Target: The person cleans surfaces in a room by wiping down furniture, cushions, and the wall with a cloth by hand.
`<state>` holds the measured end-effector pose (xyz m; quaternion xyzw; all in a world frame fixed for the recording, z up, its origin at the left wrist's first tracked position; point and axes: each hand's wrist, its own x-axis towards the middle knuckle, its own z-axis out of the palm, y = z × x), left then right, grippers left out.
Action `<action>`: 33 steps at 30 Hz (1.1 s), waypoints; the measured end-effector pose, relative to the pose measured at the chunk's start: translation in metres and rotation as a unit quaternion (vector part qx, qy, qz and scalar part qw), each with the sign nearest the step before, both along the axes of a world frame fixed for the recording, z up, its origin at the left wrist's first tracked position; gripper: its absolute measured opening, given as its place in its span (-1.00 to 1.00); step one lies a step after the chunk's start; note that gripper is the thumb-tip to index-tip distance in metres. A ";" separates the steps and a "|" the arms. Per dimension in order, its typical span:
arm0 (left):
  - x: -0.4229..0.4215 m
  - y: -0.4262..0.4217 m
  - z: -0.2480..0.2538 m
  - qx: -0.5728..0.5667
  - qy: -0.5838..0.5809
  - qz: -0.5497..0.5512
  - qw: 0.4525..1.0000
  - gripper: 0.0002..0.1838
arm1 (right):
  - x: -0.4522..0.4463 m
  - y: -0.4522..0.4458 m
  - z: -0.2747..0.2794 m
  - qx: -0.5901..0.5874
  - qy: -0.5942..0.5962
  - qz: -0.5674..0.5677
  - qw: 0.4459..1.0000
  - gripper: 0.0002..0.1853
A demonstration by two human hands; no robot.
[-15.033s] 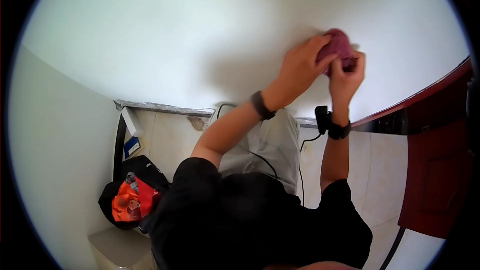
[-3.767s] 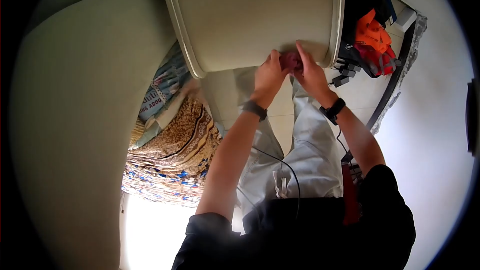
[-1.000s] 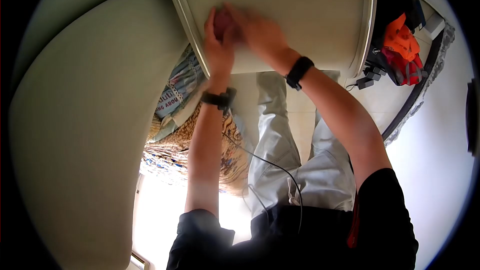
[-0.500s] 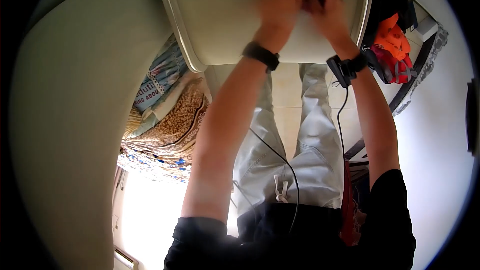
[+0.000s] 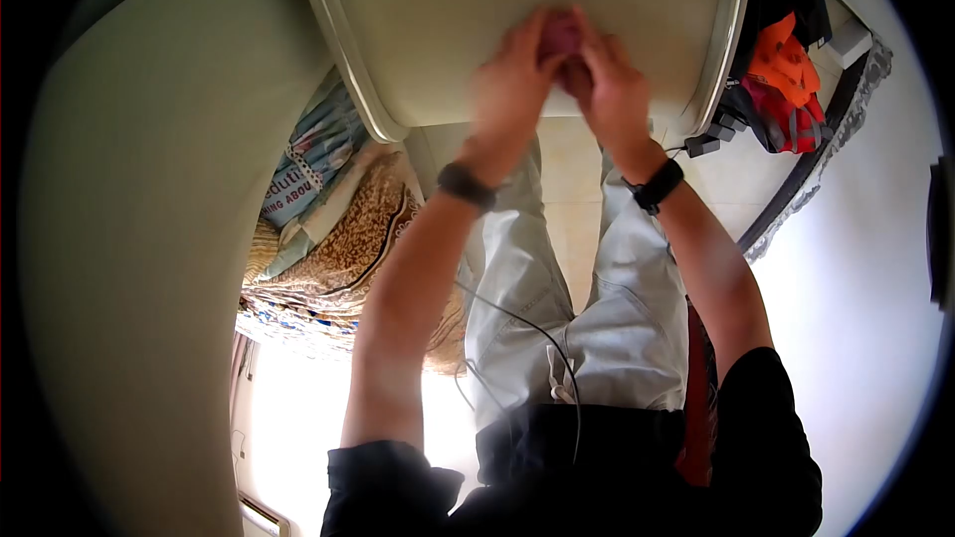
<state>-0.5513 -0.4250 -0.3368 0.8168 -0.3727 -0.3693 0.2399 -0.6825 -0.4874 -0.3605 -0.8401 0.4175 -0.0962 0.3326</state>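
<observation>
A small, dark pink, rounded thing (image 5: 560,36) sits between my two hands above the pale table top (image 5: 438,30); blur and my fingers hide what kind of thing it is. My left hand (image 5: 512,75) curls round its left side, thumb toward the middle. From the right, my right hand (image 5: 609,85) closes on it, with the fingers pointing away from me. Both hands are close together near the table's front edge, and each wrist wears a black band.
Folded patterned cloths (image 5: 348,239) lie at the left below the table. On the right, an orange and red bag (image 5: 786,89) rests on the floor by the wall. A thin black cable (image 5: 537,326) hangs across my lap.
Both hands have come nearer to my body and slightly left with the dark pink thing still between them. The black device at my right wrist now shows from another side.
</observation>
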 end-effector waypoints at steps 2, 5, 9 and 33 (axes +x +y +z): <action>0.015 0.018 0.004 0.048 -0.015 0.001 0.999 -0.38 | 0.015 0.007 0.002 0.016 0.006 0.045 0.999 -0.28; 0.031 0.017 0.006 0.070 -0.071 0.034 0.994 -0.34 | 0.050 -0.005 0.012 0.043 -0.013 0.085 0.995 -0.25; 0.072 -0.013 -0.012 -0.027 -0.185 0.033 0.982 -0.40 | 0.093 -0.029 0.009 0.052 -0.012 0.067 0.996 -0.24; -0.034 0.066 0.007 0.047 -0.040 -0.038 0.997 -0.41 | -0.029 0.015 0.012 0.037 0.021 0.195 0.980 -0.28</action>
